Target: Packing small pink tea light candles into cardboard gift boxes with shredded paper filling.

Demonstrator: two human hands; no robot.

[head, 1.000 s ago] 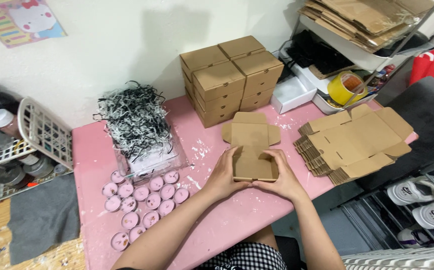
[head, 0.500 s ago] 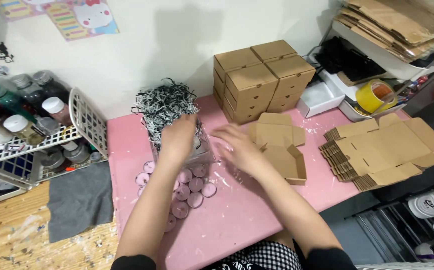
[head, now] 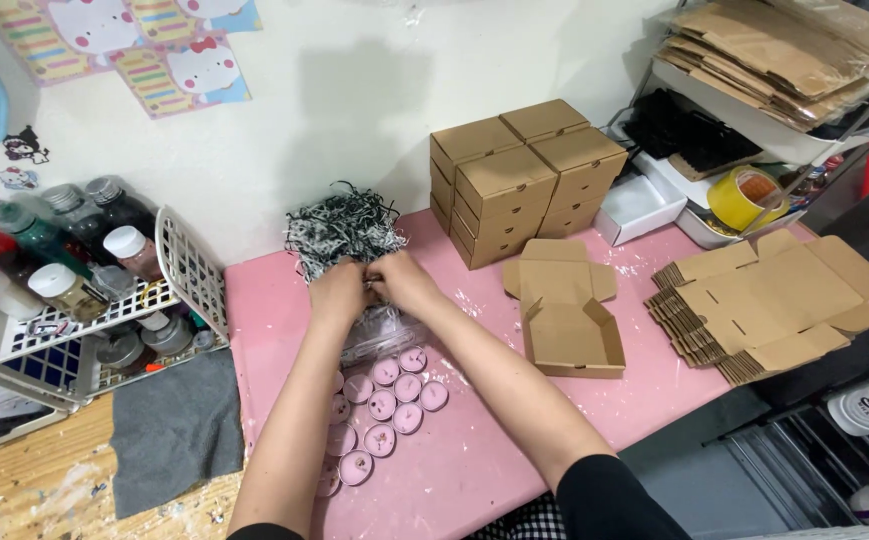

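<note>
Pink and flecked with white residue, the table point(head: 554, 440) was set against a pale wall on which cartoon stickers had been stuck, and the work had been laid out within easy reach across it. Both hands were brought together at the pile of black-and-white shredded paper point(head: 344, 228), which was heaped in what appeared to be a clear plastic container near the back of the table; the left hand point(head: 337, 293) and the right hand point(head: 402, 281) were closed into the shreds side by side, touching, though whether a tuft was actually pinched could not be told, since the fingertips were buried in the strands. Just in front of the pile, small round pink candles point(head: 386, 405) had been ranged in rows, near the wrists. An open, folded cardboard box point(head: 566, 320) had been left with its lid flap up to the right of the hands, its cavity turned upward. Behind it, closed boxes point(head: 526, 175) had been stacked against the wall, and flat unfolded blanks point(head: 769, 300) were piled at the right edge. A white wire basket point(head: 104, 300) of bottles had been kept to the left, off the pink surface.
</note>
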